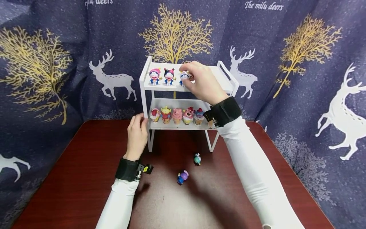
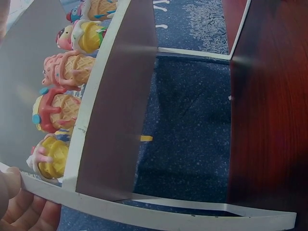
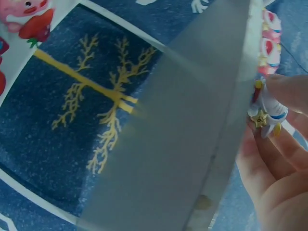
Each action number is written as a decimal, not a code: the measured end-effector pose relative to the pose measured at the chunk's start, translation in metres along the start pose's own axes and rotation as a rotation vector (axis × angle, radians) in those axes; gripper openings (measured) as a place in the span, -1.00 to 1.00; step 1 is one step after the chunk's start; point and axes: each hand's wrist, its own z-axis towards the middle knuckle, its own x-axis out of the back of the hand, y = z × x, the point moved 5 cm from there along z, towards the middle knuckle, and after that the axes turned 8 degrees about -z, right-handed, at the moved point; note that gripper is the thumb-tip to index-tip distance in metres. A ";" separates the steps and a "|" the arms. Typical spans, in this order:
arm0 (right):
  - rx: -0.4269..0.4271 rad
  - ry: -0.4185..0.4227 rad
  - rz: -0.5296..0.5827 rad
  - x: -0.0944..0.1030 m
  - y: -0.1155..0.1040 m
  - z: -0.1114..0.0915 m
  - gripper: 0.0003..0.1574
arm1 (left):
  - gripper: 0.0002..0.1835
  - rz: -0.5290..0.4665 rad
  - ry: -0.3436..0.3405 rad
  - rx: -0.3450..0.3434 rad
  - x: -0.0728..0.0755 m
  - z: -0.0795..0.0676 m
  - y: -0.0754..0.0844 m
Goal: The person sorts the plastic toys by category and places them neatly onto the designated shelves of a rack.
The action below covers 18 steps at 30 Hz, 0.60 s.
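My right hand (image 1: 204, 81) pinches a small white and blue figurine (image 1: 184, 77) between thumb and fingers, at the front of the top tier of a white shelf rack (image 1: 188, 126). In the right wrist view this figurine (image 3: 273, 108) carries a gold star, right at the tier's edge. Left of it stand a pink-hatted figurine (image 1: 154, 76) and a black-and-pink-hatted figurine (image 1: 169, 76). My left hand (image 1: 138, 136) grips the rack's left post beside the lower tier; the left wrist view shows the thumb and curled fingers (image 2: 33, 209) at that post.
Along the lower tier stands a row of ice-cream-cone figurines, including a pink one (image 1: 177, 115) and a green-topped one (image 1: 166, 114). On the dark red table (image 1: 85, 165) lie a teal figurine (image 1: 197, 159) and a purple and blue figurine (image 1: 183, 176). A patterned curtain (image 1: 114, 41) hangs behind.
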 end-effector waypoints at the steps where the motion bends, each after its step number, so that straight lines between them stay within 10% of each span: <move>1: -0.010 -0.013 -0.002 -0.001 0.001 0.001 -0.66 | -0.77 0.000 0.002 -0.002 0.000 0.000 0.000; 18: -0.017 -0.049 0.053 -0.004 0.009 0.007 -0.68 | -0.77 0.003 0.004 0.003 0.001 0.001 0.000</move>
